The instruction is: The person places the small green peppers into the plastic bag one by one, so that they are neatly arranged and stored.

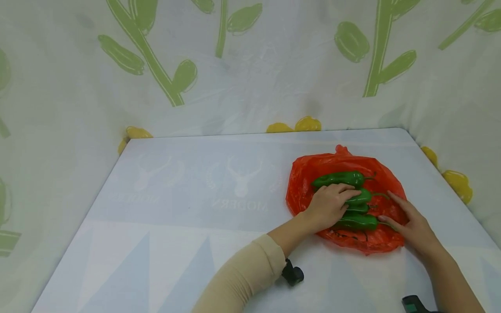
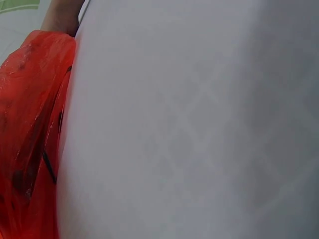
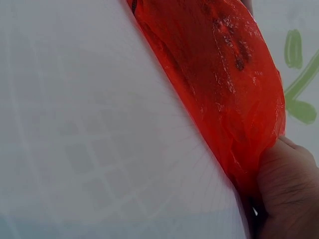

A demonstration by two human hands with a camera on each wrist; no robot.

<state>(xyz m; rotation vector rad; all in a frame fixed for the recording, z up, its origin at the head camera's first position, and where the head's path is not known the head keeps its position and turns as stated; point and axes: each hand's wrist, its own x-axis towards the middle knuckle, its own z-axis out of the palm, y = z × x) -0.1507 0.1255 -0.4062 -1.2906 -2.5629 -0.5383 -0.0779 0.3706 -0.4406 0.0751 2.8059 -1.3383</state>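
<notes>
Several green peppers [image 1: 340,178] lie side by side in an open red plastic bag [image 1: 299,187] on the table. My left hand [image 1: 328,206] reaches over them from the left, its fingers curled over a pepper [image 1: 359,198] in the middle of the row. At the bag's right side is my right hand [image 1: 416,228], thumb and forefinger spread near the pepper stems. In the right wrist view, that hand [image 3: 291,186] rests against the outer wall of the bag [image 3: 249,114]. The left wrist view catches only the side of the bag [image 2: 25,109], with the left fingers hidden.
The white table [image 1: 176,182] carries faint printed patterns and extends left of the bag. A patterned curtain [image 1: 250,87] hangs behind and along the sides. Black wrist devices [image 1: 292,274] show near both forearms.
</notes>
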